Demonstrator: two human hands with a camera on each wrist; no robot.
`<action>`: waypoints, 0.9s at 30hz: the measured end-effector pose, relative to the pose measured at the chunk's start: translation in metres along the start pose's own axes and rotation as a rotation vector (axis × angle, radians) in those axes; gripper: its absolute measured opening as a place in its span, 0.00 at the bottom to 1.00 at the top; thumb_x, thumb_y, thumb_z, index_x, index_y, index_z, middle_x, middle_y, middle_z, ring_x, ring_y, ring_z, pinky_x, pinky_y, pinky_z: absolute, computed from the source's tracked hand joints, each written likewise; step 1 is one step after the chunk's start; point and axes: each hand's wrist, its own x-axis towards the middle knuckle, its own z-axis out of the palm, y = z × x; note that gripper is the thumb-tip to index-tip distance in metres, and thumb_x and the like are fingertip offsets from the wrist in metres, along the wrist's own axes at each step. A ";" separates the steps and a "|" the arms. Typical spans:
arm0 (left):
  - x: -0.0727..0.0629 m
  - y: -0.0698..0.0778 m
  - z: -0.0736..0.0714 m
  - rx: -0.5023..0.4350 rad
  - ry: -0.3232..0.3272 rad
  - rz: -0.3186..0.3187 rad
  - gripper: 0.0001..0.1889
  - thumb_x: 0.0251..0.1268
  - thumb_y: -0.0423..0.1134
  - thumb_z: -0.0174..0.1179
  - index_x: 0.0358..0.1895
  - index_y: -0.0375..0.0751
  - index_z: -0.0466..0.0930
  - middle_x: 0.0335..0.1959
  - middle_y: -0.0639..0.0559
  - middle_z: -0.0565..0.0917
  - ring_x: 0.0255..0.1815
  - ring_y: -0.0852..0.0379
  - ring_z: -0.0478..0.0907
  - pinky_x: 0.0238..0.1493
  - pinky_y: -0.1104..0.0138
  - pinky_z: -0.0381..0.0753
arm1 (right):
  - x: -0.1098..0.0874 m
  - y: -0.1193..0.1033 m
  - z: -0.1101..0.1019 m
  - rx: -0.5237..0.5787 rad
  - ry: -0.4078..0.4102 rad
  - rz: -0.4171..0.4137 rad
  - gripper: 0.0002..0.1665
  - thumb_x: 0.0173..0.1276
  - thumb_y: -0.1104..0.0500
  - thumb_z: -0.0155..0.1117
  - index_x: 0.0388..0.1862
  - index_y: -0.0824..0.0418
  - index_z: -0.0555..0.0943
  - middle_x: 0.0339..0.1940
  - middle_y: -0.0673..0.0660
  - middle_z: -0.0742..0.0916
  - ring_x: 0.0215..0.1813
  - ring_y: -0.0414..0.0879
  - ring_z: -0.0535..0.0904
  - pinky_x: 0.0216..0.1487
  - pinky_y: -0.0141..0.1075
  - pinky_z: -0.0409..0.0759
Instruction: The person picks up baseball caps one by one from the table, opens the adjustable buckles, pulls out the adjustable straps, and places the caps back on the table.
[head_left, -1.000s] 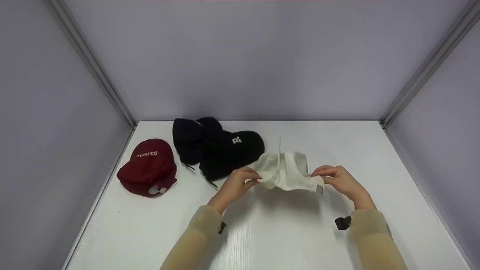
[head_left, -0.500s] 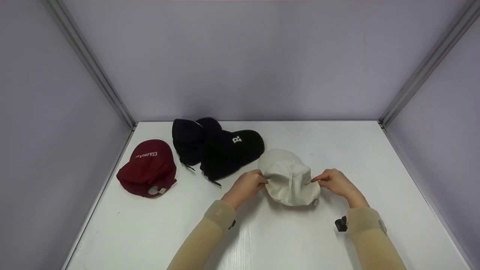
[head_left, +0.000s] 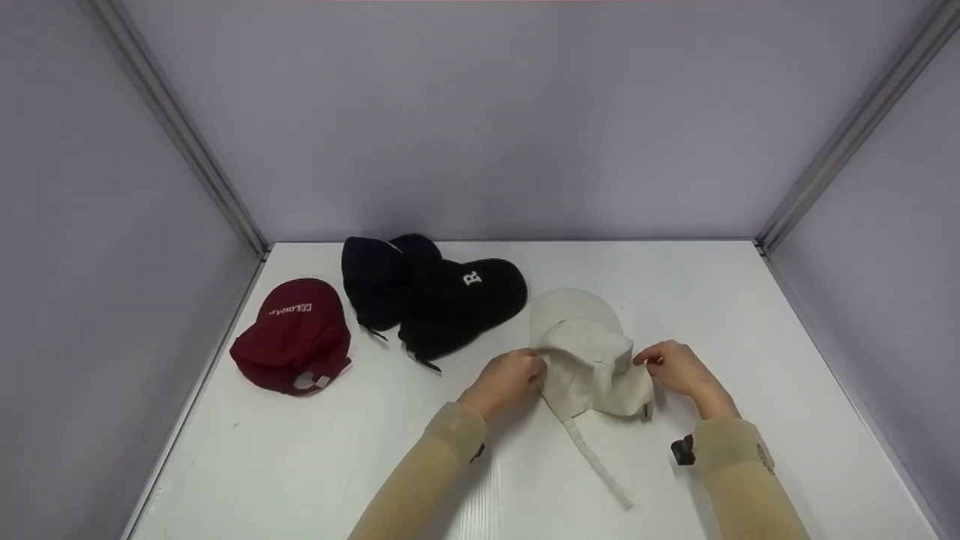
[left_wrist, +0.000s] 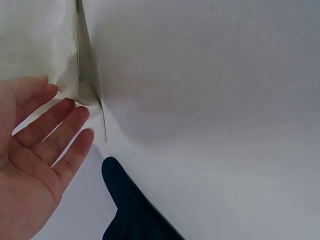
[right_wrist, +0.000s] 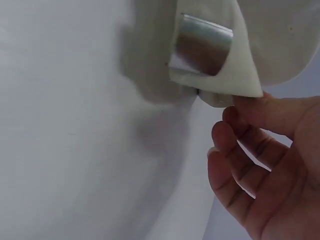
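Four caps lie on the white table (head_left: pixel 720 300) in the head view. The off-white cap (head_left: pixel 581 349) sits right of centre, its brim toward the top of the frame, and its thin strap (head_left: pixel 596 461) trails down toward the lower right. At its left edge the left hand (head_left: pixel 514 382) pinches the fabric; at its right edge the right hand (head_left: pixel 681 373) has thumb and forefinger together on the rim. Left of centre, a black cap (head_left: pixel 461 307) with a white letter R touches a dark navy cap (head_left: pixel 375 274), and a dark red cap (head_left: pixel 296 330) with white lettering lies apart at the far left. Beige sleeves (head_left: pixel 420 472) enter from the bottom.

From the left wrist, the off-white fabric fills the upper left, with thumb and forefinger meeting at it and the other fingers slightly bent. A dark piece (left_wrist: pixel 132 205), hard to identify, rises from the bottom.

From the right wrist, a shiny metal buckle (right_wrist: pixel 202 45) shows at top centre on the off-white fabric; thumb and forefinger pinch its corner, remaining fingers loosely curled below.
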 end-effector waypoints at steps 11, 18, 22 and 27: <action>-0.016 0.022 0.001 0.122 -0.036 0.090 0.04 0.66 0.40 0.64 0.38 0.51 0.88 0.37 0.54 0.80 0.35 0.55 0.78 0.35 0.63 0.77 | -0.024 -0.053 -0.001 -0.007 0.108 -0.068 0.18 0.70 0.64 0.62 0.57 0.69 0.75 0.45 0.63 0.80 0.43 0.59 0.82 0.42 0.51 0.81; -0.025 0.035 0.006 0.150 -0.069 0.152 0.05 0.65 0.40 0.63 0.33 0.53 0.88 0.36 0.58 0.82 0.35 0.57 0.78 0.35 0.64 0.75 | -0.038 -0.080 0.015 -0.166 0.198 -0.147 0.22 0.67 0.57 0.69 0.59 0.58 0.78 0.51 0.61 0.76 0.35 0.51 0.79 0.31 0.45 0.77; -0.029 0.037 0.007 0.151 -0.087 0.173 0.05 0.64 0.38 0.65 0.35 0.54 0.90 0.39 0.58 0.83 0.40 0.59 0.80 0.38 0.64 0.76 | -0.039 -0.084 0.022 -0.209 0.243 -0.124 0.21 0.64 0.55 0.71 0.55 0.56 0.82 0.52 0.61 0.74 0.27 0.47 0.70 0.27 0.42 0.72; -0.035 0.038 0.009 0.149 -0.129 0.161 0.06 0.66 0.39 0.63 0.38 0.52 0.90 0.44 0.56 0.84 0.48 0.60 0.80 0.46 0.62 0.77 | -0.038 -0.082 0.029 -0.210 0.254 -0.072 0.20 0.65 0.53 0.71 0.55 0.55 0.82 0.51 0.62 0.73 0.27 0.48 0.69 0.26 0.43 0.72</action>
